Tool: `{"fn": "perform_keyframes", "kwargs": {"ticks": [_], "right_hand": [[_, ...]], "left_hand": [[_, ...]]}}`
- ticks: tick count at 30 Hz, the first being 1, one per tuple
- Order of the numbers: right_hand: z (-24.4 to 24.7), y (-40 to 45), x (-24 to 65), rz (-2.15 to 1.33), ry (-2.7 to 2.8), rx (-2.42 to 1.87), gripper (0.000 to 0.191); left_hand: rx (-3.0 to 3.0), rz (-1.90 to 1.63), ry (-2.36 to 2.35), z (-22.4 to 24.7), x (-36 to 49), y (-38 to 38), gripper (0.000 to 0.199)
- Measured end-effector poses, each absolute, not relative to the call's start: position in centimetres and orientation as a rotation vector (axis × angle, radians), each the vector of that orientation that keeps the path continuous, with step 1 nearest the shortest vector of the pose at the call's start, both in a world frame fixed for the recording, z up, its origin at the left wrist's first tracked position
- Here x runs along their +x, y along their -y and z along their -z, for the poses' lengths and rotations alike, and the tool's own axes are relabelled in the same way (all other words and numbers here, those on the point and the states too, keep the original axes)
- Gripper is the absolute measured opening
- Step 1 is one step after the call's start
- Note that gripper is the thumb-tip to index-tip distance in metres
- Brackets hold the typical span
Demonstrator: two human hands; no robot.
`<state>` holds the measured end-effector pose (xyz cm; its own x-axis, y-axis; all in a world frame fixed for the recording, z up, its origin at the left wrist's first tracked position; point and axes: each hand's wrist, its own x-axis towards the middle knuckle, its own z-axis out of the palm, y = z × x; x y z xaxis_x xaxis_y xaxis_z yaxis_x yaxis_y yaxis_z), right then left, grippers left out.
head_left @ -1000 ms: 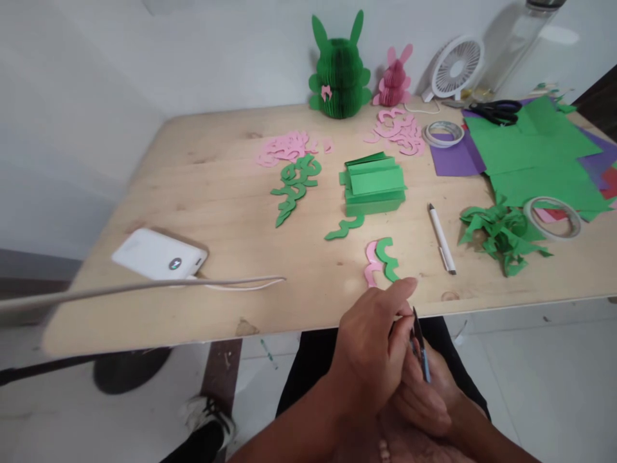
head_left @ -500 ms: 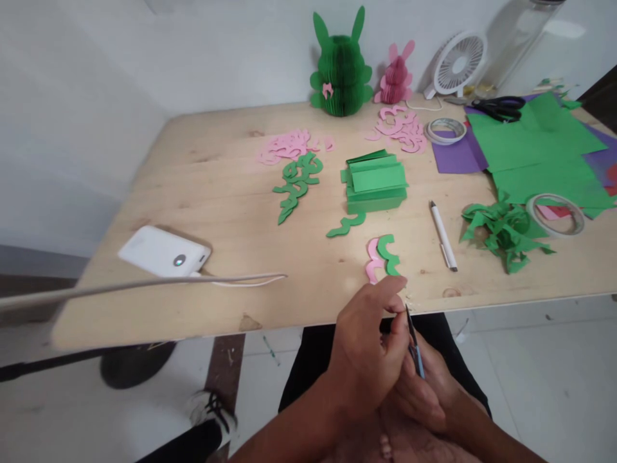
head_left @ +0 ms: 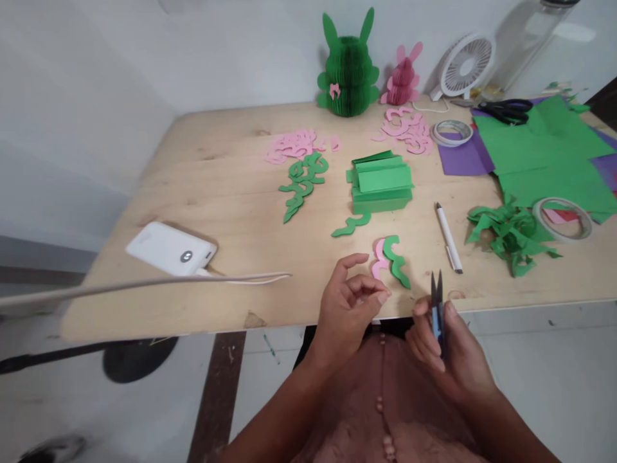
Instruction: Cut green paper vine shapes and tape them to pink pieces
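My right hand [head_left: 448,354] grips a small pair of scissors [head_left: 436,308] with blue handles, blades slightly apart and pointing away from me over the table's front edge. Left of it, my left hand [head_left: 349,308] hovers at the edge, thumb and a finger pressed together in a pinch; anything between them is too small to see. Just beyond lie a scalloped green paper strip [head_left: 396,262] with a pointed end and a scalloped pink paper strip [head_left: 380,260], side by side. Another wavy green strip [head_left: 351,225] lies farther back.
Folded green paper [head_left: 383,183] stands mid-table, with pink cutouts [head_left: 292,145] and green cutouts [head_left: 303,181] left of it. A white pen [head_left: 449,239], green scraps [head_left: 506,235] and tape rolls [head_left: 452,132] lie right. Paper rabbits [head_left: 348,77] stand behind; a power bank [head_left: 169,247] lies left.
My hands have come apart: the right has moved right with the scissors, the left slightly left. The green strip's pointed near end is now uncovered. The view has shifted slightly.
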<state>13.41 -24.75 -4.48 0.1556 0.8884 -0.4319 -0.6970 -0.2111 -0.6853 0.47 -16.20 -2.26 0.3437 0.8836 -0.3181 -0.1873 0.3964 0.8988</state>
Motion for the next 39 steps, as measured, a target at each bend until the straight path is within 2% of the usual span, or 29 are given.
{"fn": "perform_keyframes", "kwargs": {"ticks": [2, 5, 10, 15, 19, 29, 33, 36, 39], "right_hand": [[4.3, 24.5, 13.7, -1.332, 0.373, -1.173, 0.029], [4.1, 24.2, 13.9, -1.168, 0.535, -1.439, 0.033], [3.2, 23.2, 13.6, -1.085, 0.754, -1.669, 0.031], [2.5, 22.5, 13.1, -1.024, 0.854, -1.695, 0.023], [2.2, 22.2, 13.0, -1.029, 0.836, -1.697, 0.025], [3.3, 23.2, 13.6, -1.260, 0.623, -1.532, 0.026], [3.6, 24.9, 14.8, -1.195, 0.611, -1.570, 0.028], [3.9, 26.6, 16.1, -1.136, 0.630, -1.668, 0.040], [3.9, 28.4, 17.1, -1.031, 0.512, -1.809, 0.030]], "left_hand": [[0.862, -0.817, -0.952, 2.3, 0.4, 16.3, 0.049], [0.852, -0.807, -0.942, 2.4, 0.4, 16.4, 0.050], [0.873, -0.810, -0.927, 2.6, 0.4, 16.4, 0.048], [0.934, -0.805, -0.922, 2.6, 0.5, 16.5, 0.046], [0.968, -0.811, -0.932, 2.5, 0.4, 16.5, 0.046], [0.964, -0.733, -0.880, 2.3, 0.0, 16.3, 0.045], [1.193, -0.866, -0.997, 3.3, -0.6, 16.2, 0.035], [1.559, -0.963, -1.049, 3.9, -1.1, 16.1, 0.028], [1.877, -0.994, -0.999, 4.2, -1.4, 15.9, 0.019]]}}
